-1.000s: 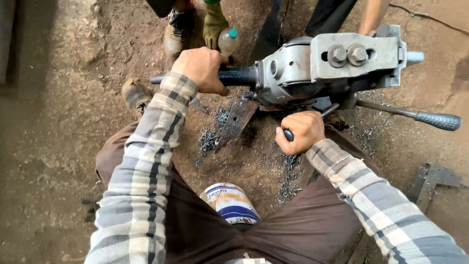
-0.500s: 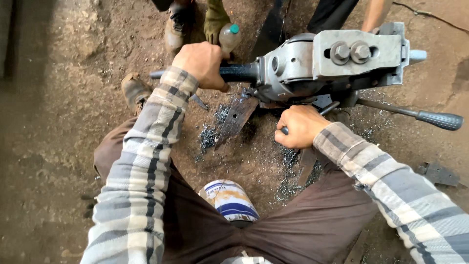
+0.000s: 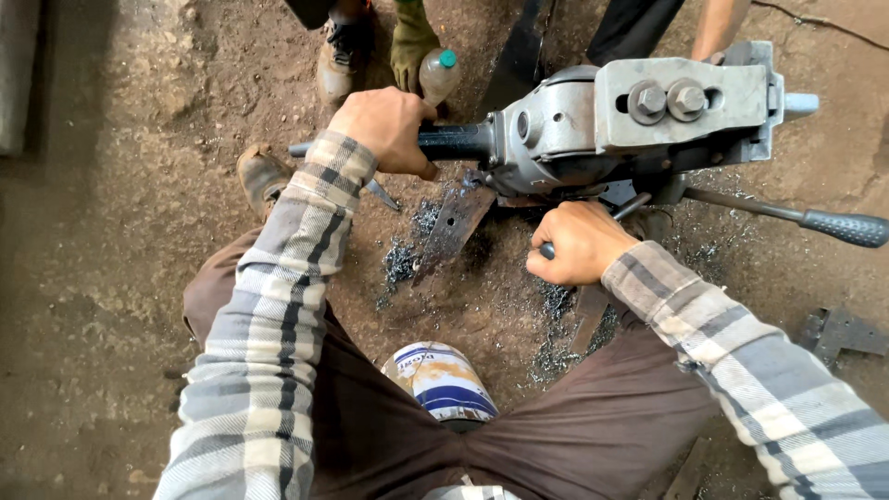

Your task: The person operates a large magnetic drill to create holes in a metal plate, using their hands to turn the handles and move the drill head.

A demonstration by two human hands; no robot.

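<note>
My left hand [image 3: 387, 130] grips the black side handle [image 3: 454, 142] of a large grey drilling machine [image 3: 630, 125] that stands over the dirt floor. My right hand [image 3: 579, 243] is closed around a dark-knobbed feed lever [image 3: 622, 211] under the machine's body. A flat rusty metal piece [image 3: 451, 225] lies under the machine, with dark metal shavings [image 3: 400, 264] scattered around it. A second lever with a black grip [image 3: 847, 227] sticks out to the right. I sit with knees spread, in a plaid shirt and brown trousers.
A white and blue tin can [image 3: 440, 381] stands between my legs. Another person's shoes [image 3: 341, 51], gloved hand [image 3: 410, 42] and a plastic bottle [image 3: 437, 74] are at the top. A metal bracket [image 3: 843, 331] lies at the right. My shoe [image 3: 261, 176] rests left.
My right hand has shifted slightly up and left on the lever. The left hand and the machine stay where they were.
</note>
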